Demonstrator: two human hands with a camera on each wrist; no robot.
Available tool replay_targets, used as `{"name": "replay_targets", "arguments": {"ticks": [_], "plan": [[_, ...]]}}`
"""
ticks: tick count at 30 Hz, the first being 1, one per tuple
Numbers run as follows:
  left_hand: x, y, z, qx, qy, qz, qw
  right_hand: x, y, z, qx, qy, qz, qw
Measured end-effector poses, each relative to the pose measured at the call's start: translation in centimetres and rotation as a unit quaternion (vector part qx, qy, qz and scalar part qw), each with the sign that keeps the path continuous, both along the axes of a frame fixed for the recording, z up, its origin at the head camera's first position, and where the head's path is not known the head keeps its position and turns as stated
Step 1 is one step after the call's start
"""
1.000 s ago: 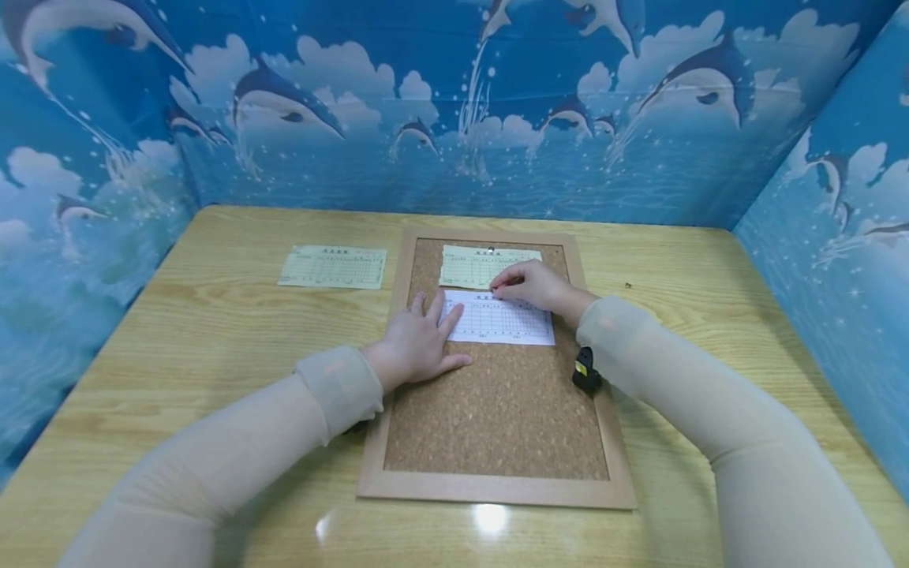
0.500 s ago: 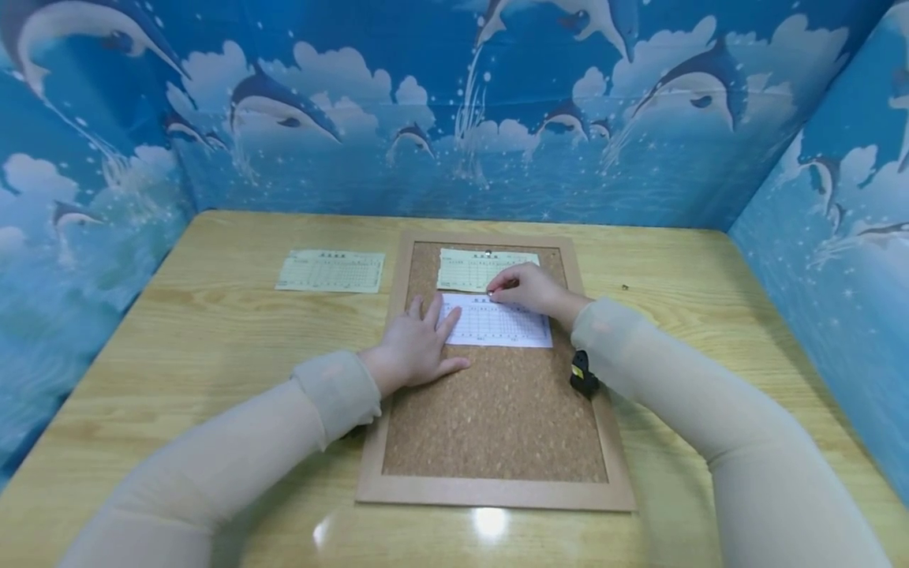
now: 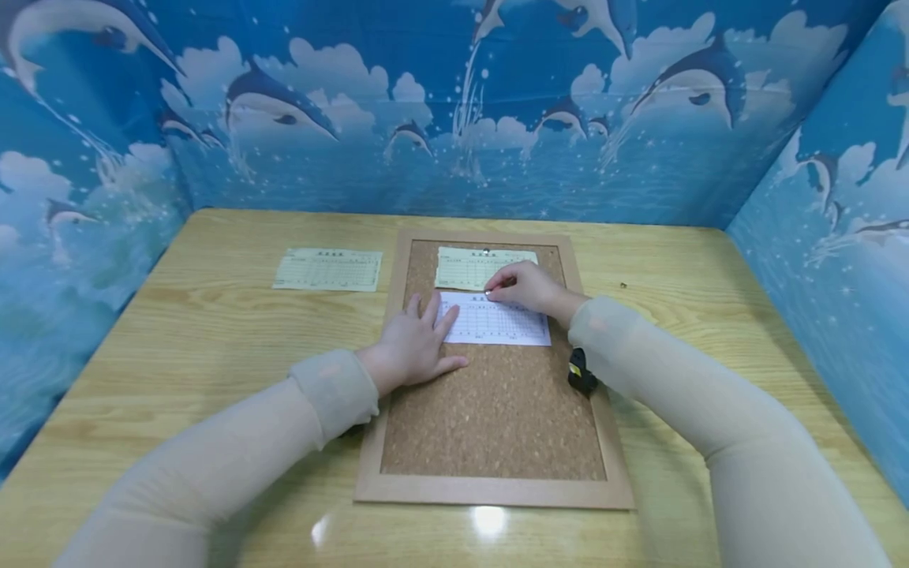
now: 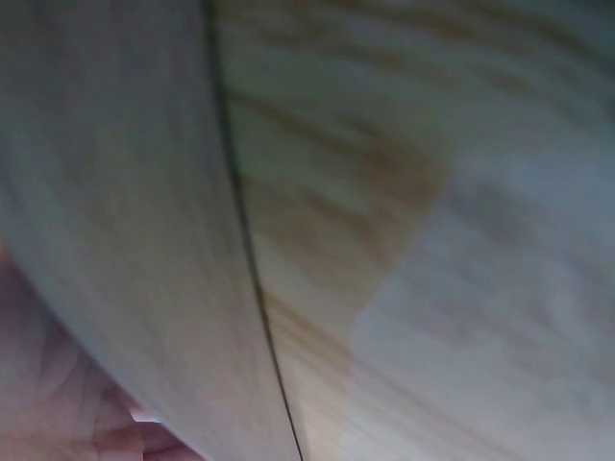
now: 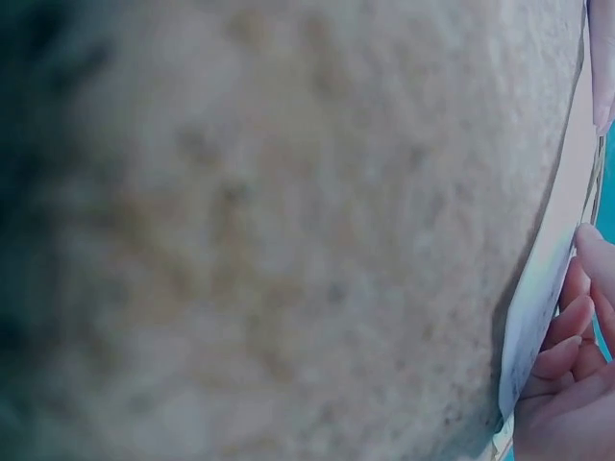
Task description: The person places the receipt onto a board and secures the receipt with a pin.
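A white printed slip (image 3: 497, 322) lies on the cork of a wood-framed corkboard (image 3: 490, 418), just below a green slip (image 3: 454, 272). My left hand (image 3: 414, 345) rests with spread fingers over the white slip's left end and the cork. At the slip's top edge, my right hand (image 3: 527, 287) pinches a small shiny thumbtack (image 3: 487, 293) between thumb and fingertips. Another silver tack (image 3: 486, 251) sits at the top of the green slip. In the right wrist view, the curled fingers (image 5: 567, 351) are beside the white paper's edge (image 5: 528, 322).
A second green slip (image 3: 328, 270) lies on the wooden table (image 3: 234, 331), left of the board. One tiny brass-coloured item (image 3: 623, 285) is on the table to the right. Dolphin-print cloth (image 3: 440, 173) encloses the back and sides. A black device (image 3: 581, 372) hangs at my right wrist.
The view shifts slightly. A shiny bit of the tack now shows at the right fingertips; both hands otherwise keep their places on the slip.
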State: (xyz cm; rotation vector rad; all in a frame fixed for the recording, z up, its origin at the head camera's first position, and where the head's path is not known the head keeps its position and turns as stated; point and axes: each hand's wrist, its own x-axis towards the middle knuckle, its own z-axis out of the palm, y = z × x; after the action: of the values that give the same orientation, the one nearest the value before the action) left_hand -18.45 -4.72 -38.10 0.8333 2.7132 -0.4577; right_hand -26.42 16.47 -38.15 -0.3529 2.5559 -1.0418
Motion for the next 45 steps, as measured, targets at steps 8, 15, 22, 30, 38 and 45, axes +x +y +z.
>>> {"name": "replay_targets", "arguments": {"ticks": [8,15,22,30,38,45], "plan": [[0.0,-0.1,0.3,0.0,0.004,-0.003,1.0,-0.3,-0.1,-0.2,0.001,0.004,-0.003,1.0],[-0.1,-0.1,0.3,0.001,0.005,-0.004,1.0,-0.4,0.0,-0.1,-0.004,0.007,-0.002,1.0],[-0.1,-0.1,0.4,-0.002,0.006,-0.005,1.0,-0.4,0.0,0.0,-0.001,0.012,0.002,0.9999],[0.0,-0.1,0.4,-0.001,0.006,-0.005,1.0,-0.3,-0.2,0.3,0.006,0.005,0.0,1.0],[0.2,0.0,0.3,0.002,0.001,-0.005,1.0,0.3,0.5,0.9,0.024,0.001,0.017,0.9996],[0.3,0.0,0.3,0.0,0.002,-0.004,1.0,2.0,1.0,2.0,0.124,0.087,0.101,0.9833]]}}
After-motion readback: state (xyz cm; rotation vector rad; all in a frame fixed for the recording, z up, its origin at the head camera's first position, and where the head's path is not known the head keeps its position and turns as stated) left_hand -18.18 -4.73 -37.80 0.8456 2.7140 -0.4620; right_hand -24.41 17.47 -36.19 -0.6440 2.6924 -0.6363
